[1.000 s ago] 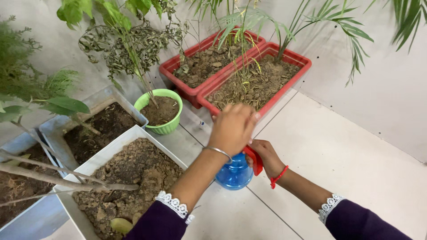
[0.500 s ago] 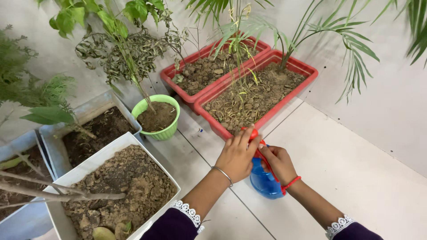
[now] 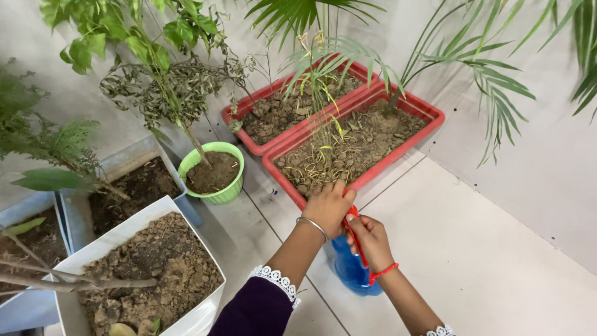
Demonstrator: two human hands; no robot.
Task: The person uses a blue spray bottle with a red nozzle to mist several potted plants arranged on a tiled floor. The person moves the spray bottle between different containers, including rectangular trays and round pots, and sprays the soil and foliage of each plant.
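The blue spray bottle [image 3: 349, 269] is clasped by the right hand [image 3: 368, 239] — its red nozzle [image 3: 352, 219] is covered by the left hand [image 3: 328, 207], closed at 12 o'clock.

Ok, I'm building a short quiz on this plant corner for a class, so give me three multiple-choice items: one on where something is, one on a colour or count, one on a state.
1. Where is the blue spray bottle?
A. In the round green pot
B. Over the tiled floor, in front of the nearer red planter
C. On the soil of the white planter

2. How many red planters are in view?
A. One
B. Two
C. Four

3. What is the right hand doing?
A. Lying flat on the floor
B. Gripping a branch
C. Wrapped around the bottle's red trigger

Answers:
1 B: the bottle sits just in front of the nearer red planter, above the floor.
2 B: the nearer one and a second red planter behind it.
3 C: the right hand closes on the red trigger, with the left hand over the top.
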